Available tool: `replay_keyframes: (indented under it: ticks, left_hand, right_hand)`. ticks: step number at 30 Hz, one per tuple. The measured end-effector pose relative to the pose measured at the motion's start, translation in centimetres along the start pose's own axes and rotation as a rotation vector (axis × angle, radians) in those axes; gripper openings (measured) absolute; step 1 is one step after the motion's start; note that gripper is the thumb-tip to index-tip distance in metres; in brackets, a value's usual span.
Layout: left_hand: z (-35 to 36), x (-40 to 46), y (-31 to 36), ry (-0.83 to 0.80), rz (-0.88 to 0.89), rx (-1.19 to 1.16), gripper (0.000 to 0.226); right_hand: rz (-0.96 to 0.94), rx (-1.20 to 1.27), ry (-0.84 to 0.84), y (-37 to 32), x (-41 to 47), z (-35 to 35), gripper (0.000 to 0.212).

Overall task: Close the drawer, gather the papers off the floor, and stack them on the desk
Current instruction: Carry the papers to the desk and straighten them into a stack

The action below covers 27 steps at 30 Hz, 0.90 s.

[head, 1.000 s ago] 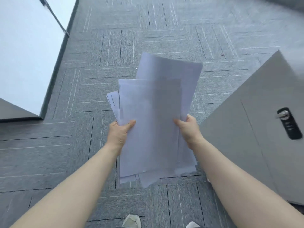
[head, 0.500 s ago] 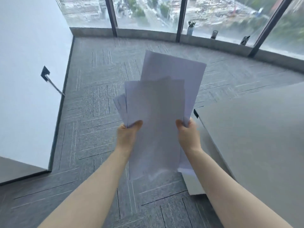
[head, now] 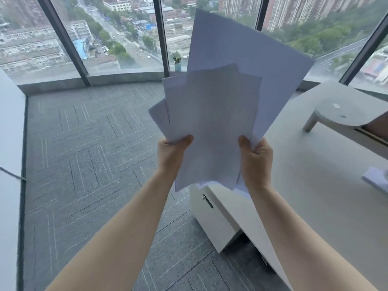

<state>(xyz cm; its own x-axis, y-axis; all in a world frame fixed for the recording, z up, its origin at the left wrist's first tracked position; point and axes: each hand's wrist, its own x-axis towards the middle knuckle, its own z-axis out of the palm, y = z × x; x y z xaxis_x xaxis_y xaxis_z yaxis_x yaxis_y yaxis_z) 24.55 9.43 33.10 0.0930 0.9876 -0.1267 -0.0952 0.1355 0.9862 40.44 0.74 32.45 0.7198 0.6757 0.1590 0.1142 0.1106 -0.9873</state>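
Observation:
I hold a loose, fanned bundle of white papers (head: 214, 122) upright in front of me, above the floor and the desk's left edge. My left hand (head: 171, 152) grips the bundle's lower left side, thumb on the front sheet. My right hand (head: 256, 158) grips the lower right side the same way. The pale grey desk (head: 315, 185) spreads to the right. Below its edge stands a white drawer cabinet (head: 212, 223) with a key in its lock; its front looks flush.
A grey monitor stand base (head: 344, 112) sits on the desk at the right. A white sheet or pad (head: 375, 179) lies near the desk's right edge. Grey carpet tiles (head: 84, 164) cover the floor. Tall windows (head: 117, 34) curve behind; a white wall (head: 10, 143) runs along the left.
The view has risen from the floor to the windows and desk top. Both hands have lifted the papers higher and turned toward the desk, still holding them.

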Motion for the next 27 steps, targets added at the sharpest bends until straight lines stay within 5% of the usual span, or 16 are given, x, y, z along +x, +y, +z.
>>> replay_keyframes:
  ticks: [8,15,21,27]
  left_hand:
    - [9.8,-1.6,-2.4,-0.140,-0.044,-0.090,0.005]
    - [14.1,-1.5,-6.7,-0.221,-0.043,0.023,0.011]
    - [15.4,-2.1,-10.1,-0.227,-0.167,0.058,0.014]
    - [17.8,-1.9,-7.7,-0.201,-0.017,-0.063,0.013]
  right_hand:
    - [-0.020,0.017,0.208,1.6,1.8,-8.8,0.032]
    - [0.023,-0.013,0.225,5.7,2.2,-15.4,0.010]
    - [0.093,0.015,0.271,8.4,2.8,-17.9,0.023]
    - [-0.025,0.066,0.290,6.3,5.1,-18.2,0.008]
